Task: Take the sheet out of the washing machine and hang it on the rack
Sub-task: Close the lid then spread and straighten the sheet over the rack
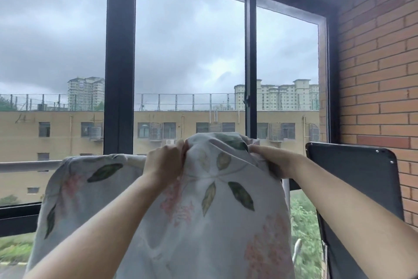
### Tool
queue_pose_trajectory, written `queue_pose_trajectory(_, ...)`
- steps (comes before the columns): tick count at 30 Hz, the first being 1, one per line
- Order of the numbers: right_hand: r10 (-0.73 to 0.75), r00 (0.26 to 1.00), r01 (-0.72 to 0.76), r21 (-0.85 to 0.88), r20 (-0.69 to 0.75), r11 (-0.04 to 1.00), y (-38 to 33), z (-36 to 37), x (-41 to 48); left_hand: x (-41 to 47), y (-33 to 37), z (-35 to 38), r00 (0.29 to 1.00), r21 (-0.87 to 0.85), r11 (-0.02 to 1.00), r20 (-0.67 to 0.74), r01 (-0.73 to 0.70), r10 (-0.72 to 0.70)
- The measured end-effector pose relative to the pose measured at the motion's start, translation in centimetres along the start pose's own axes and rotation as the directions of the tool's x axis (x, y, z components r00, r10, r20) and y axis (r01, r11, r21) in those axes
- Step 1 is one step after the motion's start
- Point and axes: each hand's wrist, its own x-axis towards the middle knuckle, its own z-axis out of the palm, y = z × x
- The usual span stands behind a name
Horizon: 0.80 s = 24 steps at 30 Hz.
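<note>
Sheet [210, 199] is draping over the rail [29, 165] at lower centre, bunched high between both hands. Left hand [164, 165] and right hand [274, 162] are each pinching a fold in a closed grip. Cloth appears to be piling unevenly; slack on the left side is risking a slide off the rail once released.

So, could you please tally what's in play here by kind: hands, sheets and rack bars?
Hands: 2, left hand and right hand, both gripping the fabric
Sheets: 1, floral sheet
Rack bars: 1, pale rack bar
Total: 4
</note>
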Motion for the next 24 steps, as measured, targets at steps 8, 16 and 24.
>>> queue_pose_trajectory(8,-0.151,0.935,0.103,-0.164,-0.322,0.981,-3.2,1.5,0.9,-0.3,-2.8,-0.1,1.0,0.085,0.996,-0.002,0.015,-0.015)
queue_pose_trajectory(16,-0.485,0.702,-0.02,-0.694,-0.522,0.72,-6.7,0.7,-0.8,-1.4,-7.2,-1.2,0.994,-0.042,0.995,-0.059,0.093,-0.096)
queue_pose_trajectory(24,-0.512,0.739,-0.197,-0.867,-0.438,0.457,-3.7,1.4,0.1,-0.4,-4.1,-1.0,0.985,-0.056,0.984,0.055,0.167,-0.164)
